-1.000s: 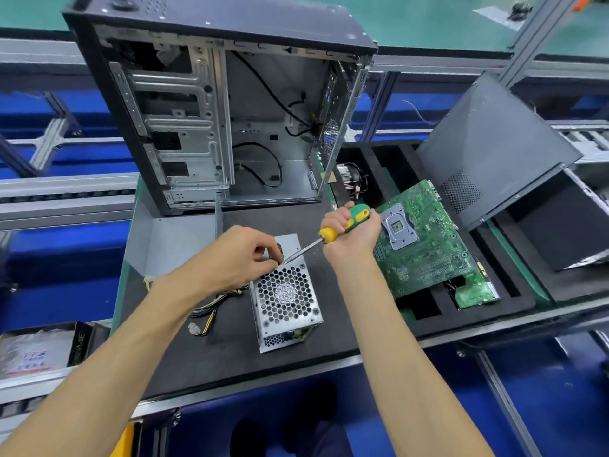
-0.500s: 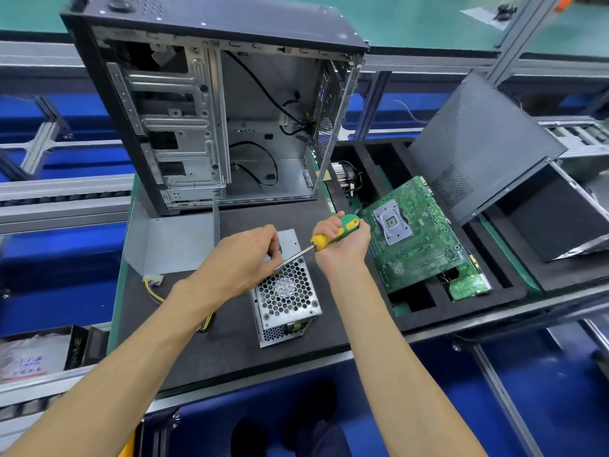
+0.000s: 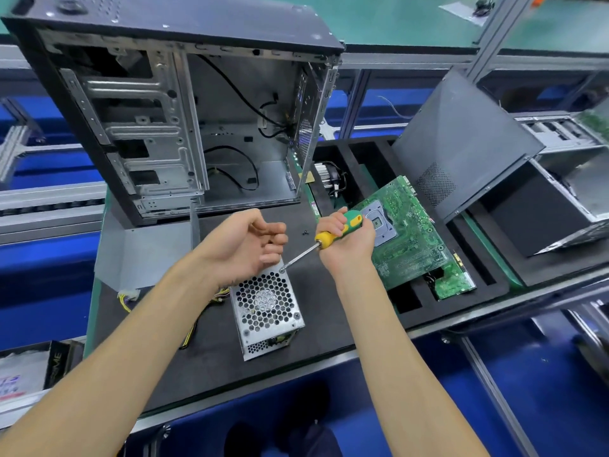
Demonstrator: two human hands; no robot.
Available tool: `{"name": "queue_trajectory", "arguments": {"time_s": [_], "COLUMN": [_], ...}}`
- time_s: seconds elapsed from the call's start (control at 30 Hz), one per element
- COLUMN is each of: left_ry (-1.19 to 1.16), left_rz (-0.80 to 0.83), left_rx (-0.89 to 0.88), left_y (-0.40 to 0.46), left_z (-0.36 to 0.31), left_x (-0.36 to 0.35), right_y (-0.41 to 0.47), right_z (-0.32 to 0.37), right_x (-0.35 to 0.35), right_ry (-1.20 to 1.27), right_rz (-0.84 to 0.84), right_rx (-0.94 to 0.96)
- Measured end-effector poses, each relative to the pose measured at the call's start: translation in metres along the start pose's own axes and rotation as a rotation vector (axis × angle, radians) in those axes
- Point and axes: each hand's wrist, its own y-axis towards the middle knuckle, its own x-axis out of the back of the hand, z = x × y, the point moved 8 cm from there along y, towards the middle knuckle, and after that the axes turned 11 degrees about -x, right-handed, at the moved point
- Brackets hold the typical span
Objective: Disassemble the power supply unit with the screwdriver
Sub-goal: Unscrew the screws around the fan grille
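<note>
- Power supply unit: lies on the black desk in front of the open computer case, fan grille facing up, cable bundle trailing to its left.
- Right hand: fingers wrapped around the green-and-yellow handle of the screwdriver; the tip sits at the unit's far right corner screw.
- Left hand: palm up above the unit's far edge, fingers loosely curled, holding nothing.
- Motherboard: rests in the foam tray to the right.
</note>
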Motion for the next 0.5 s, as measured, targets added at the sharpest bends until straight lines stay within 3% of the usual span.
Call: {"name": "queue_trajectory", "arguments": {"time_s": [0.13,0.23,0.37,0.43,0.5], "left_ry": [0.104,0.644,1.387,1.484,1.405], "left_rz": [-0.020,-0.068,0.023,0.038,0.057], "left_rx": [0.007,-0.064,-0.044,-0.035,0.043], "left_y": [0.027,0.058,0.104,0.125,0.139], "left_z": [-0.001,-0.011,-0.019,-0.016,-0.007], "left_x": [-0.012,-0.012,-0.029,-0.036,-0.034], "right_y": [0.004,0.010,0.022,0.030,0.039], "right_z": [0.018,0.032,0.045,0.049,0.053], "right_x": [0.000,0.005,0.016,0.022,0.027], "right_ry": [-0.001,0.000,0.007,0.004,0.001], "right_rz": [-0.011,-0.032,-0.083,-0.109,-0.131], "right_rx": [0.021,0.025,0.016,0.011,0.005]}}
